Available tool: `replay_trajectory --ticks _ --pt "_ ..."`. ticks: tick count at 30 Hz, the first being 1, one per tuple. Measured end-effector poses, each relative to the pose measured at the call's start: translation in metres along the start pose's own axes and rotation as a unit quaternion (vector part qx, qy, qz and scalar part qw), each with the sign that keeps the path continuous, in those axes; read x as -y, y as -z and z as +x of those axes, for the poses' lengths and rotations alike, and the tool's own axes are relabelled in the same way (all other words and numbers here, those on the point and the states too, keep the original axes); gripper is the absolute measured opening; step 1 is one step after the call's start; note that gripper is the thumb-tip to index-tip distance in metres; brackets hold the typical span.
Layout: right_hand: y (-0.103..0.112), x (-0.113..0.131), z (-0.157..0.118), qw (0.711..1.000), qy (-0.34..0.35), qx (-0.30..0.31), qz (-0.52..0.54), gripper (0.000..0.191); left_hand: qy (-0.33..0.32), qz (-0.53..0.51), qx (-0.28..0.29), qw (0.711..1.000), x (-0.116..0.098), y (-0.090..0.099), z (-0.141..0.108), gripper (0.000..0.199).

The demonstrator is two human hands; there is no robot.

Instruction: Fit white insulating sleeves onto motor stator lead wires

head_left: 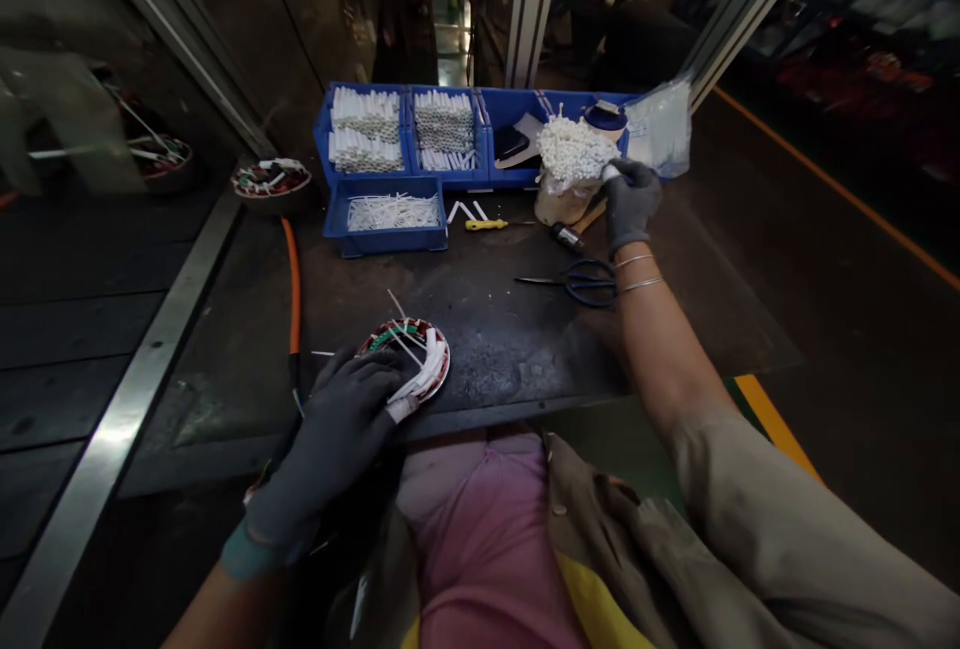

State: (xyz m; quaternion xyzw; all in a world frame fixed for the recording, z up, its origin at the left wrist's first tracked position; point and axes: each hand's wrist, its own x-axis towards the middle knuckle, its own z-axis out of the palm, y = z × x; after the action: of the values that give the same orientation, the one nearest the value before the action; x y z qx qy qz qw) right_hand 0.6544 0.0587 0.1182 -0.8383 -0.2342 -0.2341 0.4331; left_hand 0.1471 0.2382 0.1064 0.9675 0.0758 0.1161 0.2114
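Observation:
My left hand [349, 424], in a grey glove, rests on the left side of a round wound coil part [433, 361] near the table's front edge. White sleeves, thin white strands and a green piece show on that part. The left fingers lie fairly flat over it. At the back right, my right hand [631, 201], also gloved, is at the right side of a bundle of white cords [574, 149] standing in a pale container [561, 201]. Its fingers are bent round a white end by the bundle; how firmly they hold it is unclear.
Blue bins [409, 129] of white tubes line the back, with a blue tray [386, 241] of thin strips before them. Scissors [589, 282], a yellow screwdriver [486, 225] and a small bottle [567, 236] lie on the table [480, 329]. An orange cable [293, 289] runs at the left.

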Motion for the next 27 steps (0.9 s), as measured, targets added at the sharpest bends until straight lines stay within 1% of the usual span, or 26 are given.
replay_trajectory --ticks 2,3,4,6,7,8,9,10,11,13,15,17,19,22,24,27 --pt "0.009 0.011 -0.005 0.997 -0.034 -0.047 0.053 0.03 0.008 0.0 -0.011 1.0 -0.001 -0.003 0.001 0.034" --pt "0.015 0.019 -0.013 0.993 -0.051 -0.065 0.083 0.033 0.014 0.003 -0.02 1.0 -0.003 -0.005 0.002 0.033" --pt "0.022 0.028 -0.024 0.99 -0.054 -0.064 0.109 0.035 0.021 0.008 -0.029 0.999 -0.006 -0.007 0.003 0.033" --pt "0.039 0.05 -0.056 0.984 -0.039 -0.035 0.173 0.031 0.04 0.016 -0.046 0.998 -0.013 -0.01 0.005 0.032" --pt "0.048 0.062 -0.076 0.979 -0.021 -0.012 0.203 0.022 0.048 0.017 -0.049 0.997 -0.015 -0.011 0.006 0.031" --pt "0.057 0.074 -0.097 0.967 0.017 0.024 0.251 0.014 0.055 0.014 -0.049 0.997 -0.018 -0.011 0.007 0.03" --pt "0.066 0.085 -0.12 0.959 0.059 0.032 0.274 0.016 0.058 0.007 -0.045 0.997 -0.019 -0.011 0.008 0.03" --pt "0.076 0.097 -0.143 0.959 0.085 0.032 0.267 0.015 0.059 -0.001 -0.04 0.997 -0.02 -0.01 0.008 0.031" --pt "0.085 0.107 -0.166 0.958 0.105 0.059 0.259 0.011 0.06 -0.008 -0.032 0.998 -0.02 -0.01 0.008 0.035" --pt "0.101 0.125 -0.21 0.957 0.109 0.107 0.248 0.007 0.068 -0.014 -0.022 0.997 -0.021 -0.009 0.008 0.046" --pt "0.114 0.139 -0.248 0.952 0.104 0.157 0.241 0.01 0.085 -0.007 -0.02 0.996 -0.024 -0.01 0.007 0.053" --pt "0.123 0.149 -0.276 0.945 0.124 0.194 0.234 0.015 0.1 0.003 -0.023 0.995 -0.027 -0.011 0.007 0.054" --pt "0.127 0.155 -0.294 0.936 0.174 0.205 0.227 0.017 0.106 0.009 -0.025 0.994 -0.03 -0.013 0.007 0.054" --pt "0.128 0.16 -0.303 0.929 0.242 0.189 0.205 0.018 0.112 0.013 -0.021 0.993 -0.032 -0.015 0.009 0.053" --pt "0.126 0.161 -0.303 0.931 0.258 0.177 0.189 0.018 0.119 0.012 -0.018 0.993 -0.032 -0.015 0.009 0.052" --pt "0.122 0.163 -0.3 0.93 0.262 0.177 0.186 0.021 0.127 0.011 -0.021 0.992 -0.032 -0.015 0.01 0.054"
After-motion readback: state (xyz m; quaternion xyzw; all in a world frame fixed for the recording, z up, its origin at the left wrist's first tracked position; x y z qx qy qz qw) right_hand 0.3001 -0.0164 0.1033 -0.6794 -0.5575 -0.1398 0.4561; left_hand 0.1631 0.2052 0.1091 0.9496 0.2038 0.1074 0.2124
